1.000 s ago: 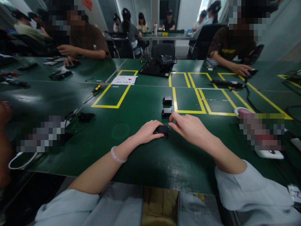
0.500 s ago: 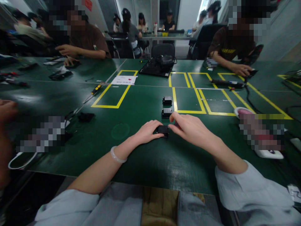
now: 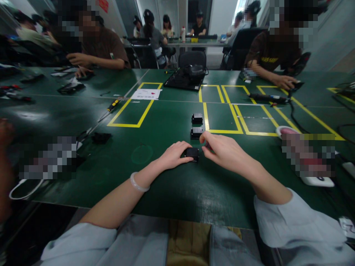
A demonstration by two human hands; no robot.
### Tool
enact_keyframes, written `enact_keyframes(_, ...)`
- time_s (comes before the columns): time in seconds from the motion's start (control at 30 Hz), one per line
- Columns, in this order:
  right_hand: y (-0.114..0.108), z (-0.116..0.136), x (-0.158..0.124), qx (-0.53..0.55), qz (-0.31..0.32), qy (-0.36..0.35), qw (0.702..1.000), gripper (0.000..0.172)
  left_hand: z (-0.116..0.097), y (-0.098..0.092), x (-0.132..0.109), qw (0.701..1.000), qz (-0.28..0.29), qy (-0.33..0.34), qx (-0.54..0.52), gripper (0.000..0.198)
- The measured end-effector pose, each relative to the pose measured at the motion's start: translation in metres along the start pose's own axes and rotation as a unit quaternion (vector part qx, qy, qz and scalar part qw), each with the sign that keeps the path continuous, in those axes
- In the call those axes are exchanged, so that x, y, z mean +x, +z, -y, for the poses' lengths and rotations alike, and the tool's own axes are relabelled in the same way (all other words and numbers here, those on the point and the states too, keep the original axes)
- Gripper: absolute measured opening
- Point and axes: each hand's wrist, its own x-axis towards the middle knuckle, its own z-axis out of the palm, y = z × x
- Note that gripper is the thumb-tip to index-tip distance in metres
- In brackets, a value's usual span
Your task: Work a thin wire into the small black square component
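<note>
My left hand, closed, grips a small black box-shaped part by its left side, on the table, thumb at the near edge. Just right of that part is my right hand, its fingers curled and thumb and forefinger close together. Whatever may be between those fingertips is too small and shaded to make out. Straight beyond the held part stand two similar black box-shaped parts, a nearer one close to my right fingertips and a farther one.
Yellow tape marks rectangles on the green table. A phone lies at right, a blurred device with a white cable at left. A yellow-black screwdriver, white paper and black tray lie farther off. Co-workers sit opposite.
My right thumb has drawn back slightly to the right, away from the held black part. My left hand and the other two black parts stay in place.
</note>
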Motion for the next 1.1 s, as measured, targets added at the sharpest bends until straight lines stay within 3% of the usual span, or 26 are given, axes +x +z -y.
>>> enact_keyframes(0.17,0.0009,0.0009,0.002,-0.029,0.001,0.011,1.0,0.02,0.0005,0.0006,0.0002,1.0,0.003,-0.002,0.005,0.04)
enact_keyframes(0.63,-0.0009,0.0019,0.0008,-0.02,-0.001,0.001,1.0,0.014,0.0002,0.0014,0.0006,1.0,-0.001,-0.003,0.005,0.039)
enact_keyframes(0.8,0.0006,0.002,0.002,-0.056,0.008,0.017,0.998,0.022,0.001,0.0022,0.0005,1.0,-0.002,-0.003,-0.001,0.04)
enact_keyframes(1.1,0.0003,0.0035,0.0016,-0.048,0.003,-0.006,0.999,0.016,-0.0004,0.0003,0.0004,1.0,0.0,-0.003,-0.001,0.037)
